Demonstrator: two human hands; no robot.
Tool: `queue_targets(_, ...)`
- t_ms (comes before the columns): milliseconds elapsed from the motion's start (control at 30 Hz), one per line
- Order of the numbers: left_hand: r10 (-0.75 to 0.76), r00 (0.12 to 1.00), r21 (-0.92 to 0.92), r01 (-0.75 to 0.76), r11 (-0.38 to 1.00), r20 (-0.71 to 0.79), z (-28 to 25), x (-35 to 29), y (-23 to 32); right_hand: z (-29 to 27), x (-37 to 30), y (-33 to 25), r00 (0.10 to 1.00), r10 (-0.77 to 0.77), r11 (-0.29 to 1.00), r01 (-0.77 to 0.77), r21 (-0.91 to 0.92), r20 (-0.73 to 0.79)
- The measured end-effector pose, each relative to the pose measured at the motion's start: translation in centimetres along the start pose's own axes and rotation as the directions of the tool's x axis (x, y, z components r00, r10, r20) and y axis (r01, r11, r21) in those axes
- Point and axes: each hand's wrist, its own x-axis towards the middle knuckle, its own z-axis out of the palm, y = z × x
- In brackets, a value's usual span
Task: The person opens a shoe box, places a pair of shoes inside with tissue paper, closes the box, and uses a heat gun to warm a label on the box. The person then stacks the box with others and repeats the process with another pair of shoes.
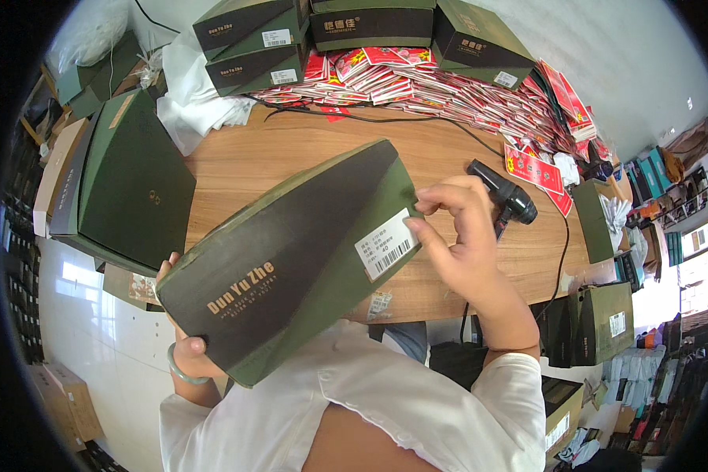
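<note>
The left hand point(182, 346) grips the lower end of a dark green shoebox point(291, 252) held tilted above the wooden tabletop point(307, 149) — the right hand point(460, 244) pinches its white barcode label point(385, 244), a black hair dryer point(503, 197) just beyond.

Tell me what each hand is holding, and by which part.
The left hand grips the green and black box at its near lower end. The right hand pinches the far end beside the white label.
</note>
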Motion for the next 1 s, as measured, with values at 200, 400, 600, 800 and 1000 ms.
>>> queue_targets(200,0.066,0.98,0.214,-0.106,0.971,0.188,-1.1,-0.2,-0.3,0.1,0.3,-1.2,0.999,0.005,0.996,-0.002,-0.091,0.032)
queue_targets(400,0.154,0.959,0.343,-0.231,0.91,0.237,-1.9,-0.2,-0.9,-0.1,0.2,-1.9,0.997,-0.019,0.985,0.032,-0.168,0.081)
queue_targets(600,0.042,0.983,0.128,-0.065,0.99,0.178,-0.6,0.0,-0.4,-0.4,0.4,-2.3,0.99,0.065,0.987,-0.045,-0.154,0.124)
queue_targets(800,0.122,0.98,0.199,-0.152,0.968,0.159,-1.1,-0.2,-0.9,-0.9,0.5,-2.5,0.976,0.09,0.989,-0.064,-0.133,0.197)
queue_targets(1000,0.061,0.991,0.09,-0.073,0.993,0.121,-0.2,-0.1,-0.3,-0.6,-0.7,-2.9,0.99,0.127,0.986,-0.119,-0.12,0.055)
